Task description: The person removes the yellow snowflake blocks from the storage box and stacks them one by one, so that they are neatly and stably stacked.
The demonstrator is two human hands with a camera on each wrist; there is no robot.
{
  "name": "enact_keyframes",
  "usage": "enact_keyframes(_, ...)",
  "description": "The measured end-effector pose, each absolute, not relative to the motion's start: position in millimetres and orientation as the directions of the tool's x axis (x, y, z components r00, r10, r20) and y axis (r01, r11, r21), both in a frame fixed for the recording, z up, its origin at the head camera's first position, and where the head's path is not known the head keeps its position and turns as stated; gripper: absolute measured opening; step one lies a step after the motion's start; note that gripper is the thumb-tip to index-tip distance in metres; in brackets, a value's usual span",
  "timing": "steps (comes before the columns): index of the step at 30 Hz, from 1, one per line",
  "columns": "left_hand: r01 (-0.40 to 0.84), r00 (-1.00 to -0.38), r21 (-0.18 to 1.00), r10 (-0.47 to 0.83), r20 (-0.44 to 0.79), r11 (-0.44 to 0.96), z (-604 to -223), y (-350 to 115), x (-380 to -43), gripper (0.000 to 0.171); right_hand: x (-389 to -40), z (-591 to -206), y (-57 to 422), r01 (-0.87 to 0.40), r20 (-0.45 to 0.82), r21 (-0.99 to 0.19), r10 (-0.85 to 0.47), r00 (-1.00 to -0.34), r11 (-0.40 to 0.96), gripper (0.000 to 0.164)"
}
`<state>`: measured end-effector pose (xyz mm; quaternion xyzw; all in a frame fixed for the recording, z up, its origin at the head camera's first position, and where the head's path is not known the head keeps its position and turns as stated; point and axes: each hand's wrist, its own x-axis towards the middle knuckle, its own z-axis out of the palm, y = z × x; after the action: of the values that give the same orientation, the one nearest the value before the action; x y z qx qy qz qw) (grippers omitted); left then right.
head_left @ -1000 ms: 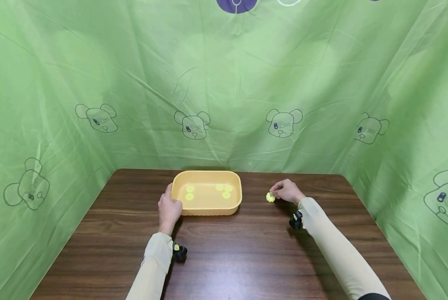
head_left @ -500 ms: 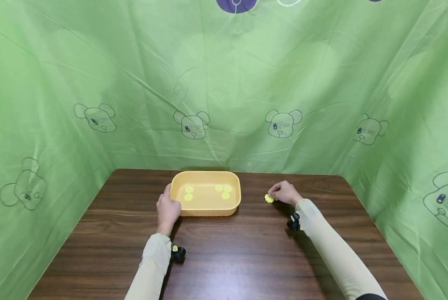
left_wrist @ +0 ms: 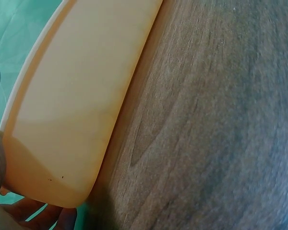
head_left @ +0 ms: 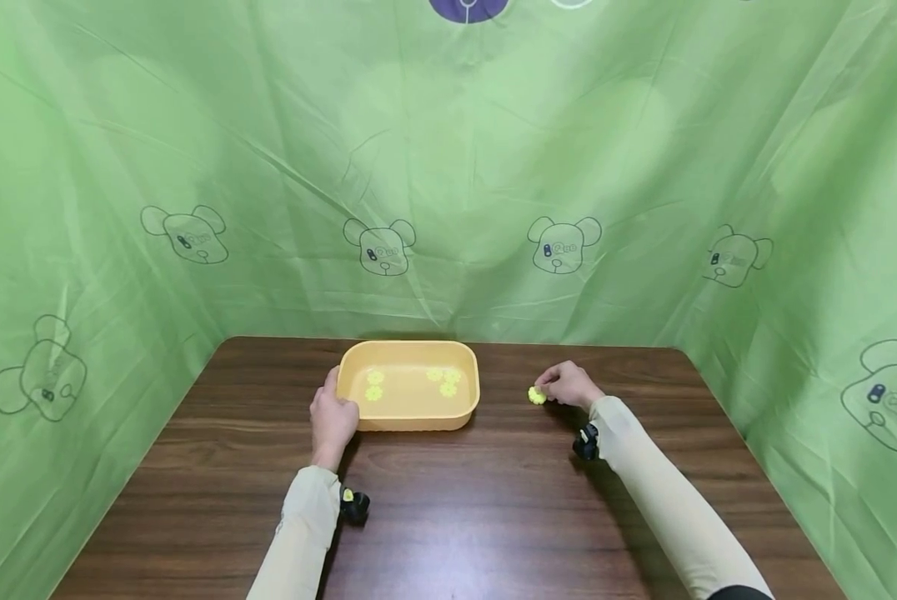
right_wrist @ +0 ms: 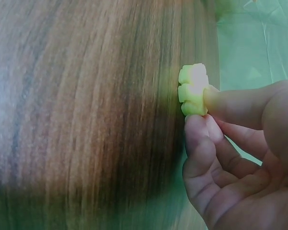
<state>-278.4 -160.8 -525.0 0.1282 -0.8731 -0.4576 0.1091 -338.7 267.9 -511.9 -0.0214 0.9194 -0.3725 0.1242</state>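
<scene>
A yellow plastic tub (head_left: pixel 411 423) stands on the table toward the back. My left hand (head_left: pixel 333 421) grips its left end, thumb near the rim and fingers round the outside. In the left wrist view the tub's side wall (left_wrist: pixel 81 91) fills the upper left, with some fingers (left_wrist: pixel 43 215) below its corner. To the right of the tub, my right hand (head_left: pixel 571 385) pinches a small yellow-green flower-shaped piece (head_left: pixel 537 396) between thumb and fingertips. The right wrist view shows this flower-shaped piece (right_wrist: pixel 194 89) edge-on with its lobed side. Whether it touches the table is unclear.
Several similar yellow flower shapes (head_left: pixel 373 392) lie on the tub's floor, in a left and a right group. The dark wood table (head_left: pixel 478 508) ends at a green printed curtain (head_left: pixel 448 167) behind and at both sides.
The pinched flower-shaped piece has tipped, so its patterned face shows less. Both hands keep their holds. The whole head view has shifted slightly.
</scene>
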Motion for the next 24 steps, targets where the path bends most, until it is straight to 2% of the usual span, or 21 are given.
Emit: enact_keyframes(24, -0.125, -0.946, 0.826, -0.317, 0.067, 0.549, -523.0, -161.5, -278.5, 0.074, -338.0, -511.7, 266.6, 0.094, -0.234, -0.696, -0.100, -0.967, 0.712, 0.013)
